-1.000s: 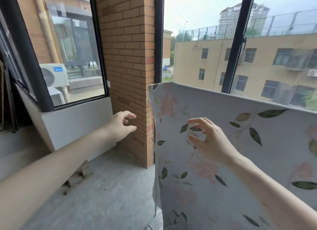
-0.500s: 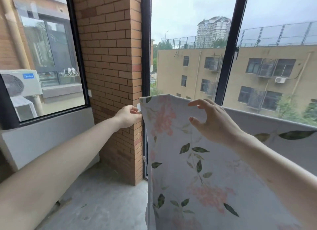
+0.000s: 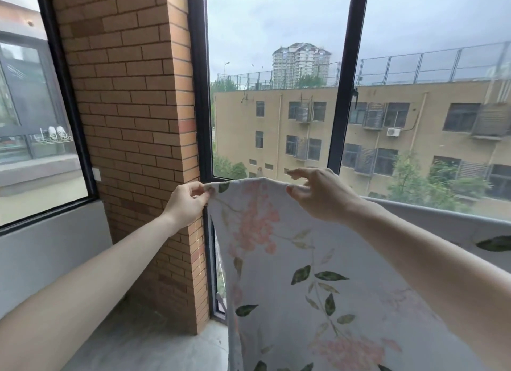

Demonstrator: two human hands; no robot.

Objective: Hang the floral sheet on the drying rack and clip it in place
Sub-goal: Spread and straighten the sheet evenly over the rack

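The floral sheet (image 3: 298, 260), pale with pink flowers and green leaves, hangs down in front of the window, draped over a line or bar that it hides. My left hand (image 3: 188, 203) pinches the sheet's top left corner between thumb and fingers. My right hand (image 3: 320, 195) is at the top edge a little to the right, thumb under the fold and fingers spread above it, holding the edge. The drying rack itself is covered by the cloth. No clip is in view.
A brick pillar (image 3: 138, 122) stands just left of the sheet, next to my left hand. Black window frames (image 3: 343, 94) run behind the sheet. A grey ledge (image 3: 49, 249) and concrete floor (image 3: 143, 343) lie at the lower left.
My left hand went from open in the air to pinching the sheet's top left corner. My right hand rose from the sheet's face to its top edge. The view tilted up.
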